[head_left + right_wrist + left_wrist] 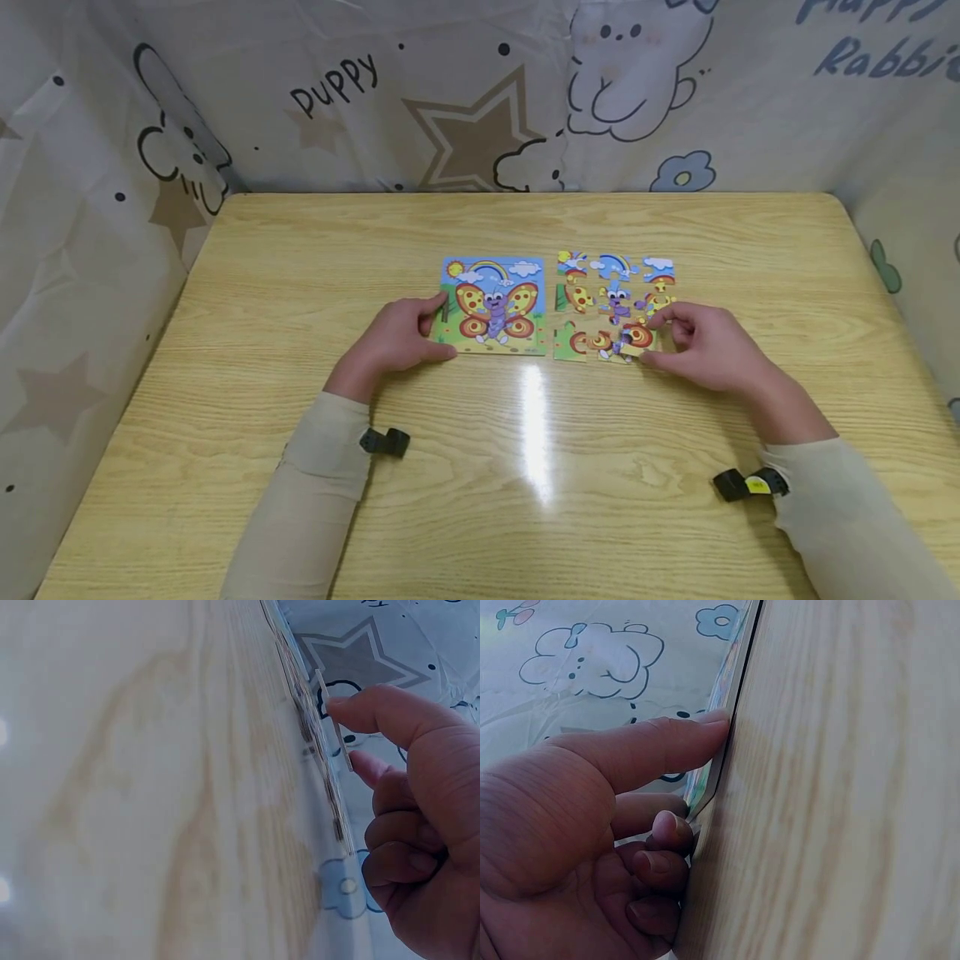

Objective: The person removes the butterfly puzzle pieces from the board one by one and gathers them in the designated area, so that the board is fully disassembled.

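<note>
A square butterfly picture board (495,304) lies flat on the wooden table. My left hand (397,337) grips its left side, thumb at the near edge and index finger on the left edge; in the left wrist view the left hand (577,832) has its other fingers curled. Right of the board, several jigsaw pieces (617,302) are spread in rough rows. Between thumb and index finger, my right hand (708,346) pinches a puzzle piece (637,337) with a red-and-yellow wing. Seen edge-on in the right wrist view, that puzzle piece (335,724) is tilted, just above the others.
The wooden table (465,467) reaches back to a printed cloth (337,150) with cartoon animals and stars, which also hangs at both sides. Dark wrist straps (386,442) show at the sleeve cuffs. A bright light reflection lies below the board.
</note>
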`<state>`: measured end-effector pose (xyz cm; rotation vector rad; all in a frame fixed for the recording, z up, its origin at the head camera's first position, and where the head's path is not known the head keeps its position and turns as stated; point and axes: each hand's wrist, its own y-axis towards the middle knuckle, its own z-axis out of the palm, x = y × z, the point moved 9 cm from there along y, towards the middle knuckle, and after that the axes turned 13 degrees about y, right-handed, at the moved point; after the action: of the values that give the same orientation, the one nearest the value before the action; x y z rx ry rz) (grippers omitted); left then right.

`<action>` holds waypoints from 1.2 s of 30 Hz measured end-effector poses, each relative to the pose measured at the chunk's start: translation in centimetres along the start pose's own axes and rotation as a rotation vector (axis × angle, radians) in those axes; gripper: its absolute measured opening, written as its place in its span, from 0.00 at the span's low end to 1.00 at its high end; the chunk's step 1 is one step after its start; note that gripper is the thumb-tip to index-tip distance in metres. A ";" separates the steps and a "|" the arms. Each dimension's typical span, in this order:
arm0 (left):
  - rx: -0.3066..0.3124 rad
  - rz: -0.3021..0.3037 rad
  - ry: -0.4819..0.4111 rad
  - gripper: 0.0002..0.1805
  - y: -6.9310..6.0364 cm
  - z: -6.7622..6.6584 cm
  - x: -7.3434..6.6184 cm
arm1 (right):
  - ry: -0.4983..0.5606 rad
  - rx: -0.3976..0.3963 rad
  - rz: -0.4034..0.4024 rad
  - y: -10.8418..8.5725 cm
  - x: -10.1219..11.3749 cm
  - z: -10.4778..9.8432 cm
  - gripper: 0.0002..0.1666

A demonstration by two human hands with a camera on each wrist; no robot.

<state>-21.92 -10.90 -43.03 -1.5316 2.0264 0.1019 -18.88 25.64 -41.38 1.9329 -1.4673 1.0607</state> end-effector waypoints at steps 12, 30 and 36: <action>0.004 0.009 -0.018 0.49 -0.1 -0.1 0.0 | -0.027 -0.010 -0.015 -1.0 -1.0 -1.2 0.24; 0.008 -0.004 -0.020 0.49 -0.3 -0.2 -0.3 | -0.030 0.016 0.034 -1.5 -2.2 -1.5 0.24; 0.012 0.000 -0.025 0.49 -0.3 -0.2 -0.3 | -0.008 0.030 0.062 -1.5 -2.5 -1.4 0.25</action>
<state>-21.70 -10.81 -42.66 -1.5158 2.0044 0.1080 -18.13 28.63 -42.47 1.9255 -1.5327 1.1088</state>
